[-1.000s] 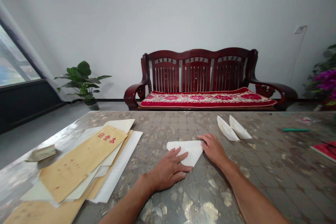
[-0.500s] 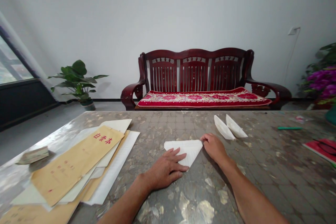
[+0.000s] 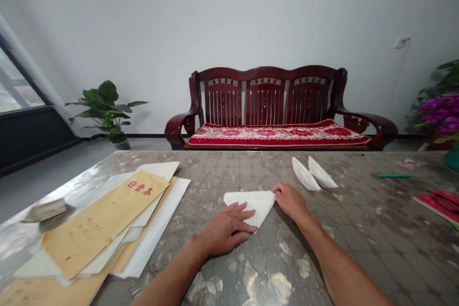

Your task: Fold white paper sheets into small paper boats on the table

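Observation:
A folded sheet of white paper [image 3: 261, 203], roughly triangular with its long edge away from me, lies on the patterned tabletop [image 3: 258, 260]. My left hand [image 3: 229, 229] rests flat on its lower left part, fingers spread, and covers that side. At the paper's right corner, my right hand [image 3: 289, 198] has its fingers closed in a pinch on the folded edge. Just beyond the right hand stand two folded white paper boats, the left boat [image 3: 304, 174] and the right boat [image 3: 322, 173], side by side.
To the left lies a pile of brown notebooks [image 3: 103, 224] and loose sheets, with a small worn paper bundle [image 3: 46, 210] beside it. On the right are a green pen [image 3: 394, 175] and a red book [image 3: 435, 205] with eyeglasses on it. A wooden bench [image 3: 267, 105] stands behind the table.
My right hand has shifted slightly left at the paper's right corner, which now looks more folded in. The left hand stays in place on the paper.

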`<state>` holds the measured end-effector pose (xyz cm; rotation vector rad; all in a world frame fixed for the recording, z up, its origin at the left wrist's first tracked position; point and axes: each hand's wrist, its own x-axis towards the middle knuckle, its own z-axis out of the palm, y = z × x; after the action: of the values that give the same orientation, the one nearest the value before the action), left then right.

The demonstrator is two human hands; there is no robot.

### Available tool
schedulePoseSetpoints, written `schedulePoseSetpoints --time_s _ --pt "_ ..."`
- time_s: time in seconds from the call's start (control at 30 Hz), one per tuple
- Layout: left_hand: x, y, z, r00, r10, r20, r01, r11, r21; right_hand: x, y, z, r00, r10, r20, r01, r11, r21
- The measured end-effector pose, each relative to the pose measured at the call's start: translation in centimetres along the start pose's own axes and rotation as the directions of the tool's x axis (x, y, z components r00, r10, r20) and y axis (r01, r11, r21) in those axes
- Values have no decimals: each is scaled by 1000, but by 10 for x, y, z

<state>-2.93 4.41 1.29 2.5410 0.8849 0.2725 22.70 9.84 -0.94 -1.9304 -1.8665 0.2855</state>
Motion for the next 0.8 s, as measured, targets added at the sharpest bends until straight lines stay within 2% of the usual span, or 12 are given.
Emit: schedulePoseSetpoints --time_s 0.23,0.4,0.6,0.8 --pt "0 -3 4 999 12 -30 -12 1000 -8 -1 -3 0 1000 -17 5 17 1000 18" --pt "0 -2 4 1000 -1 -28 1 1000 -6 -1 -5 -2 996 -85 36 80 989 126" --pt "0 0 2 999 2 -33 -2 1000 -1 2 0 2 994 -97 43 81 956 281" --pt "0 -2 4 1000 -4 -29 4 1000 -1 5 5 8 972 -234 21 221 940 261"
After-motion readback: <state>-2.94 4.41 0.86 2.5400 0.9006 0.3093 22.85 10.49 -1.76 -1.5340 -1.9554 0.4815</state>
